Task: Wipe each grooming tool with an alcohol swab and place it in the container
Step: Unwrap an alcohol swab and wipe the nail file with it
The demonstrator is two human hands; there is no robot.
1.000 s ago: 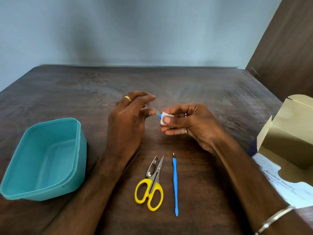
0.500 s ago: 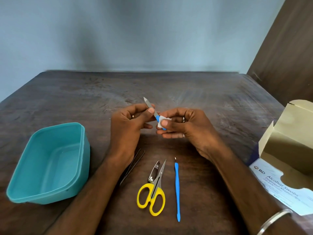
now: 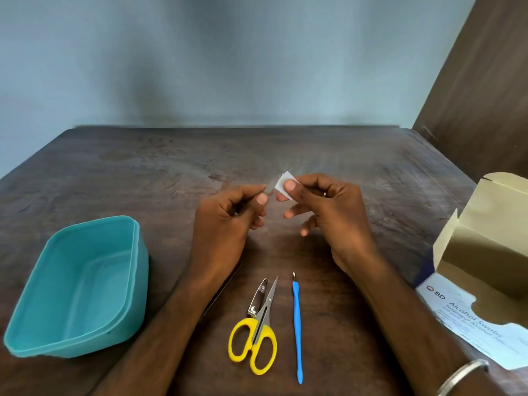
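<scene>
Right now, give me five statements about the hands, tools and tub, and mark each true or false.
1. The tub holds the scissors. False: the scissors lie on the table, and no tool shows in the tub.
2. The right hand pinches a swab. True.
3. The blue tool lies right of the scissors. True.
4. The left hand rests flat on the table. False: its fingers pinch a thin tool.
5. The swab box is shut. False: it is open.

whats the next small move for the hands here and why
Probably the left hand carries its small tool left and drops it into the teal container. The right hand has drawn the alcohol swab off the tip, so that wipe looks finished, and nothing shows inside the container.
</scene>
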